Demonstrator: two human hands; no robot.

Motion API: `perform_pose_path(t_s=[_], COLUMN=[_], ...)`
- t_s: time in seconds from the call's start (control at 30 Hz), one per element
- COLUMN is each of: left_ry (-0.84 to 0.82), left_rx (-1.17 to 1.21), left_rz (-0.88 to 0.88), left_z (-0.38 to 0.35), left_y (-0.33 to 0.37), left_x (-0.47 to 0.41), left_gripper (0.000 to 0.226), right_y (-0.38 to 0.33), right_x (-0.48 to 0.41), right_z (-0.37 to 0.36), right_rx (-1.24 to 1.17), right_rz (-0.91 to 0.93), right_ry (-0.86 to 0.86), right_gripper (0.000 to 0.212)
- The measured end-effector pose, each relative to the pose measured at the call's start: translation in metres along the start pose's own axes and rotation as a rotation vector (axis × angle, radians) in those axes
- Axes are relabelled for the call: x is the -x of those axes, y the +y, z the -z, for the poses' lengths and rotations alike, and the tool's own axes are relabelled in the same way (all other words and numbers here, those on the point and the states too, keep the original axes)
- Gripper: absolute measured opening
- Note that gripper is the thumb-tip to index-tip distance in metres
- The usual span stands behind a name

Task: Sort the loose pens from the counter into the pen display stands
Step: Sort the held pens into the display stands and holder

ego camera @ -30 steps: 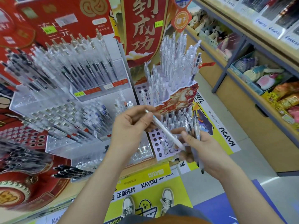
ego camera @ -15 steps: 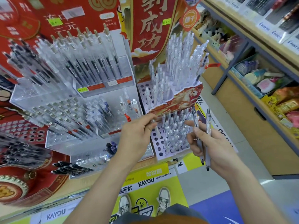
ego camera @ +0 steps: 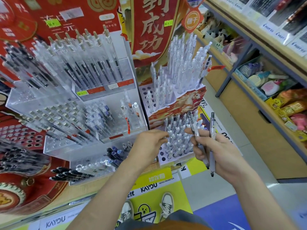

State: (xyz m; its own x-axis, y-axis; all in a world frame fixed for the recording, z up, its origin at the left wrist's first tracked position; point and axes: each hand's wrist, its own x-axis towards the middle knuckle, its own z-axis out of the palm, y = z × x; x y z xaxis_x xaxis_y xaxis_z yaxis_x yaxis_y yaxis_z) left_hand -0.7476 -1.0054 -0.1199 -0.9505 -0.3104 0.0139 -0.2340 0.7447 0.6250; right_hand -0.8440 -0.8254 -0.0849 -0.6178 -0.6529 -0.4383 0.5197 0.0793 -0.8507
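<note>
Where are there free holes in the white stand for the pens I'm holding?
Empty holes run along the white stand's near-left edge by the left hand, and on its upper tier's left side. The lower tier's middle is packed.

The left hand no longer holds the white pen it carried a second ago, when that pen lay slanted between both hands; half a second ago the hand was pressing it down among the pens in the lower tier of the white perforated stand. Now its fingers are empty, loosely curled and just beside that tier's left edge. The right hand is turned more upright than a second ago, so the two clear pens it grips stand nearly vertical.
</note>
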Motion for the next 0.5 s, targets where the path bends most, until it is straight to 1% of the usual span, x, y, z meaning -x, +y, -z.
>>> perform_pose_path(t_s=[0.1, 0.2, 0.23, 0.33, 0.43, 0.5], left_ry=[-0.068, -0.116, -0.121, -0.150, -0.175, -0.179], left_rx=[-0.066, -0.097, -0.113, -0.179, -0.277, -0.291], left_rz=[-0.023, -0.031, -0.034, -0.030, -0.072, -0.091], left_z=[0.001, 0.002, 0.003, 0.003, 0.002, 0.003], left_y=[-0.003, -0.006, -0.005, 0.001, 0.002, 0.001], left_x=[-0.005, -0.007, -0.007, -0.009, -0.014, -0.016], left_gripper=[0.029, 0.041, 0.043, 0.038, 0.029, 0.026], right_y=[-0.002, -0.004, -0.004, -0.005, -0.007, -0.007], right_x=[0.001, 0.001, 0.001, 0.002, 0.004, 0.005], right_z=[-0.001, -0.002, -0.003, -0.004, -0.007, -0.008], right_rx=[0.032, -0.029, -0.048, -0.085, -0.098, -0.092], right_rz=[0.026, 0.025, 0.021, 0.006, 0.007, 0.016], right_ry=[-0.029, -0.009, 0.013, 0.058, 0.035, 0.007], right_gripper=[0.027, 0.034, 0.034, 0.022, 0.020, 0.021])
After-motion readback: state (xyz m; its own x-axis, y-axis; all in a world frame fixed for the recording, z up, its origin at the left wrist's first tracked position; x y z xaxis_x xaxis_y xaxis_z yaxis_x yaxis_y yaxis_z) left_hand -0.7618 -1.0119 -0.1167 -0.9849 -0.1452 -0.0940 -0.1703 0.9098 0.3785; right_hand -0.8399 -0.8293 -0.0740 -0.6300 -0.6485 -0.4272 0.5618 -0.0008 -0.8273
